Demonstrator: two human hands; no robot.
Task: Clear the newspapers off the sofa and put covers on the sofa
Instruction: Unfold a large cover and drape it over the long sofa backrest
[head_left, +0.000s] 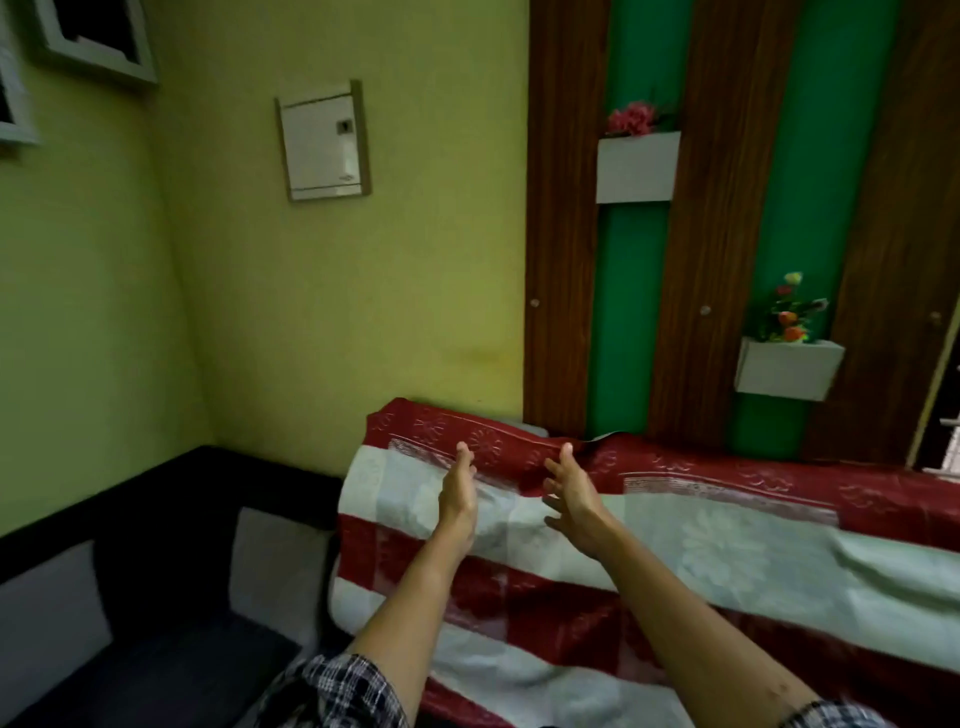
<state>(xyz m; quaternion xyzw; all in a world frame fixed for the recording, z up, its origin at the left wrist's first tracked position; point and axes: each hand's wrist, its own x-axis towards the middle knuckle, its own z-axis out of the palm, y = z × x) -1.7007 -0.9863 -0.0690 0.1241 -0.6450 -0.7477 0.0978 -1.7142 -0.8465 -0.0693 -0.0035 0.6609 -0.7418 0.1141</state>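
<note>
A red and white patterned cover (675, 545) is draped over the backrest of the sofa on the right. Both my arms reach forward over it. My left hand (458, 493) has its fingers straight, held at the cover near the top of the backrest. My right hand (571, 493) is spread with straight fingers, its fingertips at the red top band of the cover. Neither hand grips the cloth. A second sofa (156, 597), black and grey, stands uncovered at the left. No newspapers are in view.
A yellow-green wall with a white panel box (322, 143) rises behind the sofas. On the right, brown and green wall panels carry two white planters with flowers (636, 166) (787, 366). Frames (98, 47) hang at the upper left.
</note>
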